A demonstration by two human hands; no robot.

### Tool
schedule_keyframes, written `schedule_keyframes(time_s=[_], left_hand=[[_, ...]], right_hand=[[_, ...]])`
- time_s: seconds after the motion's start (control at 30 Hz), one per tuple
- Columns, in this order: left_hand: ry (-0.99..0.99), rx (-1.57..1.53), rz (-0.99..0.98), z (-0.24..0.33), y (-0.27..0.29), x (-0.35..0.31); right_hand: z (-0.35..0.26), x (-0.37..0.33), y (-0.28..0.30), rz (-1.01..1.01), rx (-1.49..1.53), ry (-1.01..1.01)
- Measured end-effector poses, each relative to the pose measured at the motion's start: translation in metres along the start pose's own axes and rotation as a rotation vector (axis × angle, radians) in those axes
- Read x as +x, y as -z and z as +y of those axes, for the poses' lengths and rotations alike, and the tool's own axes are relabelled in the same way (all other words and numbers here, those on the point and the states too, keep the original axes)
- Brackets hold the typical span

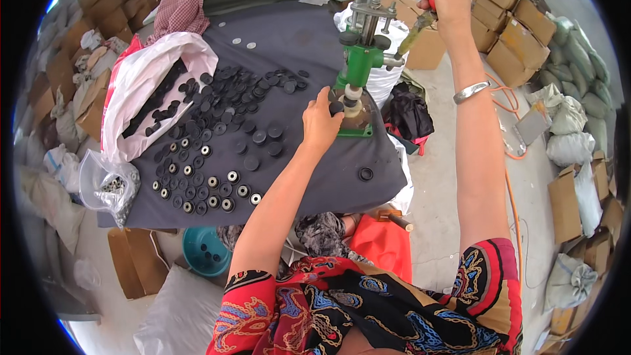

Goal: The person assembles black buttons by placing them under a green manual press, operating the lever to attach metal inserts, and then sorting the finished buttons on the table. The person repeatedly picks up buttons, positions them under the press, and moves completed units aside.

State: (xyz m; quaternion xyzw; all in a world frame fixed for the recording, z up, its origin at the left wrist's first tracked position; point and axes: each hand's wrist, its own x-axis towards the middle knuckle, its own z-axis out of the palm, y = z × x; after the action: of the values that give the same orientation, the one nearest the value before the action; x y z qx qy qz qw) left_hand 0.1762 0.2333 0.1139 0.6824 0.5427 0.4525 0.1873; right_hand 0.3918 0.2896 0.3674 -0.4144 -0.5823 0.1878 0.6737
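A small black round piece [336,107] is pinched between the thumb and fingers of the left hand [318,122], right in front of the pale rounded plunger [353,92] of a green metal hand press [355,66]. A red ball-shaped knob [432,0] on the press lever is gripped by the closed right hand [451,5], raised high.

Some of the work may be judged done: to the lower left of the left hand, black discs with silvery metal ring centres [233,176] are scattered across the dark cloth-covered surface [296,187]. Far more seems to be left, since a large heap of plain black plastic discs [230,89] is spread to the upper left of that hand, and others are held in a white and pink plastic sack [190,50] beyond it. Small metal parts are contained in a clear plastic bag [98,181], far to the left of the same hand. Thick black round pieces [259,137] are grouped nearer to it, on its left.

Whether the ringed discs are finished or waiting cannot be told. The underside of the pinched piece is hidden, so it cannot be seen whether metal is fitted there. The contact between piece and press is partly covered by the fingers, and the top of the press is cut off by the upper edge. The sack's depths are too dark to be made out.
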Motion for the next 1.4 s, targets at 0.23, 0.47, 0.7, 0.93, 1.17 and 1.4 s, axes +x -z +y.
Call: schedule_keyframes(time_s=[0.23, 0.47, 0.7, 0.93, 1.17, 1.4], left_hand=[[0.005, 0.034, -0.044, 0.004, -0.021, 0.019], [-0.018, 0.023, -0.031, 0.006, -0.034, 0.025], [0.061, -0.016, -0.069, 0.011, -0.037, 0.028], [-0.089, -0.029, 0.019, 0.002, -0.010, -0.006], [-0.242, 0.399, 0.094, -0.014, 0.054, -0.068], [-0.118, 0.763, -0.051, -0.033, 0.068, -0.101]], right_hand=[[-0.012, -0.010, -0.005, -0.014, -0.008, 0.012], [-0.022, -0.026, -0.005, 0.013, -0.021, 0.059], [-0.019, -0.060, 0.004, 0.031, 0.016, 0.097], [0.028, -0.204, 0.024, 0.004, -0.139, 0.291], [0.053, -0.240, 0.027, -0.071, -0.199, 0.345], [-0.010, -0.157, 0.024, -0.091, -0.054, 0.110]])
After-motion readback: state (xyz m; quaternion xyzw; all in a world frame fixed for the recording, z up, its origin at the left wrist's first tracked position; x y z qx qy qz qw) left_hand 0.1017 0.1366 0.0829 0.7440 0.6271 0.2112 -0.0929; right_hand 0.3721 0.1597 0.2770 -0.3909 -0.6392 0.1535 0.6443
